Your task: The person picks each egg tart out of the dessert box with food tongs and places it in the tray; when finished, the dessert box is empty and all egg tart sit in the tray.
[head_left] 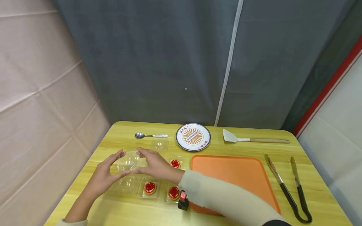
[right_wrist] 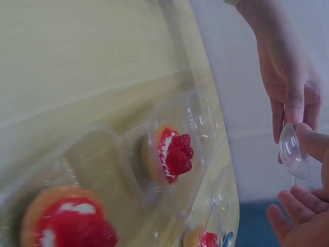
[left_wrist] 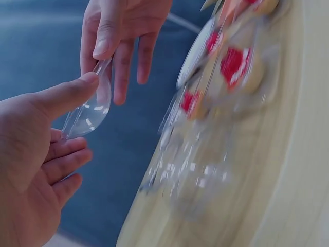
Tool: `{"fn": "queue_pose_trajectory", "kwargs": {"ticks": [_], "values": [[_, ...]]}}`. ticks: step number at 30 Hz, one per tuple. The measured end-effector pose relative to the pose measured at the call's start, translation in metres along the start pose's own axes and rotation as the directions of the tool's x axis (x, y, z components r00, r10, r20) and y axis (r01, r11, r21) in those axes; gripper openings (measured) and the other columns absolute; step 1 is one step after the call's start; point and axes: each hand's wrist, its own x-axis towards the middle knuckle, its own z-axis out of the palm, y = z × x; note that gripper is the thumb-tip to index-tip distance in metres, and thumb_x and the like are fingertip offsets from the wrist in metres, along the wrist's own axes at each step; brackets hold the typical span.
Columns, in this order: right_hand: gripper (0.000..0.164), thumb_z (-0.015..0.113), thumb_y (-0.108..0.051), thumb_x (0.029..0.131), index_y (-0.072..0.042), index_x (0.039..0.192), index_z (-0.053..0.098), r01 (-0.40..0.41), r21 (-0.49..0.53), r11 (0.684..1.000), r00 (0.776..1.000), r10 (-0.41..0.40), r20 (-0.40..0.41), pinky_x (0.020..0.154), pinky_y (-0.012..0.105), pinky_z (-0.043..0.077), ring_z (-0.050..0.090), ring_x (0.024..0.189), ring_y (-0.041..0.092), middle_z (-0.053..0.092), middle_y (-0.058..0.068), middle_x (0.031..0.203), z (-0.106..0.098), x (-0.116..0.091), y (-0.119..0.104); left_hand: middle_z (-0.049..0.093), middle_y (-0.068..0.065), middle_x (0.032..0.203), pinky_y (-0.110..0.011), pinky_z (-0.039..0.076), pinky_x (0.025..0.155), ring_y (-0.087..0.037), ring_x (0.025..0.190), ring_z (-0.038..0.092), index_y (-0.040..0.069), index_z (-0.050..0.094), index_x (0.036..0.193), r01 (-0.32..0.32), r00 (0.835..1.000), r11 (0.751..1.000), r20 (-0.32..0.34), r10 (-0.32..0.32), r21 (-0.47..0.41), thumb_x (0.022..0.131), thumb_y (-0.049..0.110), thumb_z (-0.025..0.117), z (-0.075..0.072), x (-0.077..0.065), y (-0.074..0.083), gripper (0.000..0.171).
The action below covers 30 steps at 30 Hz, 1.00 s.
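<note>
Above the left part of the table, both hands hold a thin clear plastic lid (head_left: pixel 128 160) with a domed middle. My left hand (head_left: pixel 103 177) pinches one edge between thumb and fingers, and my right hand (head_left: pixel 155 164) pinches the opposite edge. The dome bulges plainly in the left wrist view, where the lid (left_wrist: pixel 95 116) is seen from the side. Below it on the table is a clear plastic container (head_left: pixel 128 184). Close to the right hand, red-topped fruit tarts (head_left: pixel 150 187) sit in clear containers; one tart (right_wrist: pixel 175 154) shows berries and white cream.
An orange tray (head_left: pixel 229 175) lies right of the tarts, partly under the right sleeve. Along the back are a spoon (head_left: pixel 151 136), a small clear container (head_left: pixel 160 144), a patterned plate (head_left: pixel 193 137) and a spatula (head_left: pixel 254 140). Black-handled tongs (head_left: pixel 291 191) lie at the right.
</note>
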Motion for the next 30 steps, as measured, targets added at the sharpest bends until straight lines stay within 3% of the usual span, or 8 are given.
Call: {"fn": "queue_pose_trajectory", "kwargs": {"ticks": [1, 4, 6, 8, 15, 22, 30], "values": [[0.091, 0.078, -0.043, 0.091, -0.014, 0.163, 0.031, 0.001, -0.033, 0.999, 1.000, -0.001, 0.000, 0.112, 0.025, 0.045, 0.055, 0.134, 0.009, 0.055, 0.000, 0.151, 0.004, 0.005, -0.001, 0.061, -0.015, 0.144, -0.066, 0.044, 0.105, -0.043, 0.133, 0.054, 0.001, 0.044, 0.154, 0.015, 1.000, 1.000, 0.003, -0.015, 0.006, 0.085, 0.033, 0.086, -0.003, -0.001, -0.004, 0.087], [0.089, 0.075, -0.049, 0.092, -0.017, 0.163, 0.032, -0.003, -0.115, 0.993, 1.000, 0.004, 0.014, 0.112, 0.025, 0.045, 0.053, 0.136, 0.008, 0.054, -0.005, 0.152, 0.016, 0.020, -0.006, 0.060, -0.015, 0.147, -0.031, 0.046, 0.113, -0.044, 0.132, 0.054, 0.001, 0.040, 0.156, 0.061, 0.998, 0.998, 0.003, -0.061, 0.001, 0.087, 0.034, 0.084, -0.011, -0.006, -0.016, 0.087], [0.087, 0.074, -0.051, 0.092, -0.019, 0.162, 0.034, -0.011, -0.145, 0.989, 0.999, 0.016, 0.034, 0.113, 0.026, 0.044, 0.050, 0.139, 0.009, 0.051, -0.006, 0.155, 0.024, 0.029, -0.008, 0.058, -0.015, 0.148, -0.007, 0.038, 0.108, -0.045, 0.133, 0.053, 0.003, 0.038, 0.157, 0.088, 0.996, 0.996, 0.004, -0.088, -0.008, 0.089, 0.034, 0.083, -0.015, -0.010, -0.026, 0.088], [0.086, 0.073, -0.052, 0.092, -0.019, 0.162, 0.035, -0.019, -0.175, 0.984, 0.998, 0.029, 0.058, 0.115, 0.026, 0.042, 0.047, 0.142, 0.010, 0.048, -0.006, 0.157, 0.029, 0.038, -0.010, 0.056, -0.016, 0.149, 0.006, 0.025, 0.099, -0.046, 0.133, 0.051, 0.003, 0.037, 0.158, 0.111, 0.994, 0.994, 0.004, -0.111, -0.024, 0.090, 0.034, 0.082, -0.016, -0.013, -0.036, 0.087], [0.083, 0.072, -0.054, 0.093, -0.019, 0.161, 0.037, -0.029, -0.315, 0.949, 0.990, 0.070, 0.120, 0.120, 0.024, 0.035, 0.043, 0.145, 0.009, 0.046, -0.005, 0.159, 0.045, 0.064, -0.009, 0.048, -0.021, 0.156, 0.007, 0.024, 0.098, -0.048, 0.140, 0.043, 0.003, 0.031, 0.161, 0.187, 0.982, 0.978, 0.030, -0.185, -0.090, 0.093, 0.034, 0.079, -0.011, -0.019, -0.064, 0.089], [0.081, 0.072, -0.056, 0.091, -0.024, 0.159, 0.041, -0.088, -0.344, 0.935, 0.983, 0.138, 0.121, 0.128, 0.043, 0.025, 0.036, 0.150, 0.009, 0.046, -0.010, 0.158, 0.052, 0.073, -0.010, 0.039, -0.025, 0.159, 0.006, 0.021, 0.100, -0.053, 0.144, 0.035, -0.002, 0.033, 0.159, 0.227, 0.973, 0.961, 0.083, -0.216, -0.159, 0.095, 0.033, 0.077, -0.008, -0.016, -0.083, 0.085], [0.080, 0.070, -0.061, 0.090, -0.029, 0.158, 0.042, -0.129, -0.388, 0.913, 0.972, 0.195, 0.134, 0.128, 0.051, 0.022, 0.030, 0.154, 0.011, 0.047, -0.015, 0.157, 0.060, 0.075, -0.001, 0.040, -0.025, 0.158, 0.005, 0.019, 0.099, -0.054, 0.146, 0.031, 0.000, 0.032, 0.159, 0.251, 0.962, 0.958, 0.144, -0.231, -0.138, 0.093, 0.036, 0.078, -0.007, -0.013, -0.097, 0.088]]}}
